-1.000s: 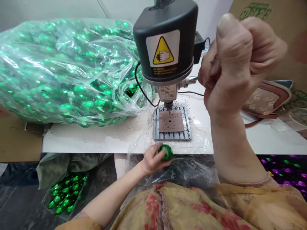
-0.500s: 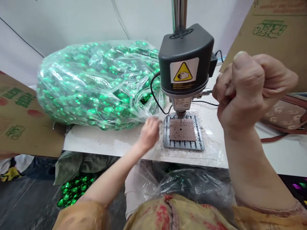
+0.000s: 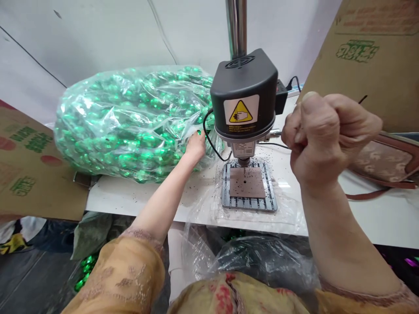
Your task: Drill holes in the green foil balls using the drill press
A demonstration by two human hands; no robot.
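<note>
At the mouth of a clear plastic bag (image 3: 124,126) full of shiny green faceted beads is my left hand (image 3: 195,147); its fingers reach inside and are mostly hidden. My right hand (image 3: 327,135) is closed in a fist around the drill press handle, whose metal shaft (image 3: 275,132) shows beside the knuckles. In the middle stands the black drill press (image 3: 244,83) with a yellow warning label. Under its chuck (image 3: 244,161), a flat brown square board (image 3: 253,185) with a dark hole lies on the slotted metal base (image 3: 226,198). Dark shavings are scattered around.
Cardboard pieces (image 3: 29,161) stand at the left and another cardboard sheet (image 3: 366,74) at the right. A patterned bag (image 3: 382,159) with a brown strap lies on the white table (image 3: 114,194). Clear plastic film (image 3: 262,257) hangs over my lap. Green beads (image 3: 85,270) lie low at left.
My left hand has moved up and away from beside the drill base to the bag's opening. My right hand stays closed at the handle. The view has shifted slightly.
</note>
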